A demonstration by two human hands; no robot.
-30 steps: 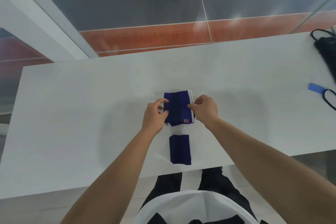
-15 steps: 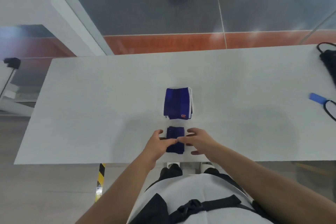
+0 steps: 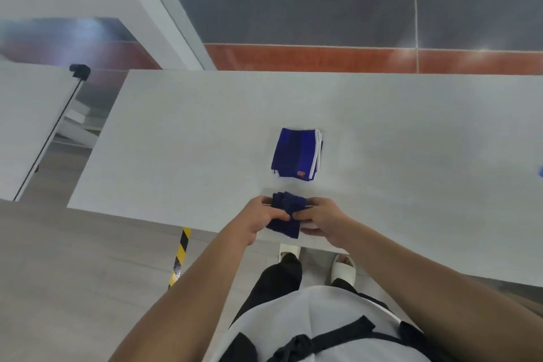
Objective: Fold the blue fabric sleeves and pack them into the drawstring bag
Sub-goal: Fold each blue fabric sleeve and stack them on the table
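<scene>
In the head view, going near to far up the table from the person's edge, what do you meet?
Dark blue sleeve gripped between left hand and right hand → bare strip of table → folded blue sleeve with white trim.

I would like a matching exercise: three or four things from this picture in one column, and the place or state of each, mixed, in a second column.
1. folded blue sleeve with white trim
2. dark blue sleeve
3. left hand
4. white table

a. grips the dark sleeve from its left side
b. lies alone, untouched
c. held between both hands at the near edge
d. carries both sleeves

Pairs: 1-b, 2-c, 3-a, 4-d
</scene>
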